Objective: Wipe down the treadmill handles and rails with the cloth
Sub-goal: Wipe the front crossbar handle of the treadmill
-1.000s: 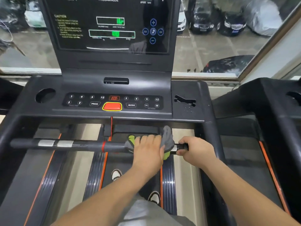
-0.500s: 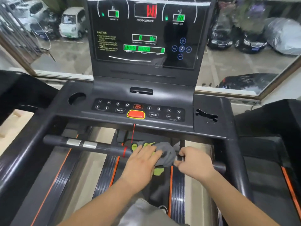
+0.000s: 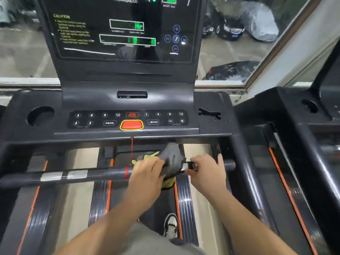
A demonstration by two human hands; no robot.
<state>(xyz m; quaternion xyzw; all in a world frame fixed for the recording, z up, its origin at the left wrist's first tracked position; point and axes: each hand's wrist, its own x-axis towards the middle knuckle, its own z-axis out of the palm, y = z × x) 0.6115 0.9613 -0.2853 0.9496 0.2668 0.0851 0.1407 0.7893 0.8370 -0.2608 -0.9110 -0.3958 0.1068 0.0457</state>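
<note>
Now the fingers of my left hand (image 3: pixel 147 173) are curled down over a crumpled grey and yellow-green cloth (image 3: pixel 171 157), gripping it against the black tubular handlebar (image 3: pixel 103 174). The cloth is bunched on top of the handlebar's right half, with a yellow-green edge hanging below it. Just to the right along the handlebar, my right hand (image 3: pixel 206 172) has its fingers wrapped over the tube beside a silver metal sensor plate (image 3: pixel 191 165). The cloth's edge touches that plate. A thin red band (image 3: pixel 126 172) circles the handlebar just left of my left hand, and two more silver sensor plates (image 3: pixel 63 175) sit on the handlebar's left half, well apart from both hands. Above the handlebar a thin red cord (image 3: pixel 132 146) hangs from the dark grey console panel (image 3: pixel 207 129), under its red oval stop button (image 3: pixel 131 124). Higher above the handlebar stands the black display screen (image 3: pixel 125 34) with green readouts. Below the handlebar lies the black running belt (image 3: pixel 158 203), with one white and black shoe (image 3: pixel 170 225) on it.
</note>
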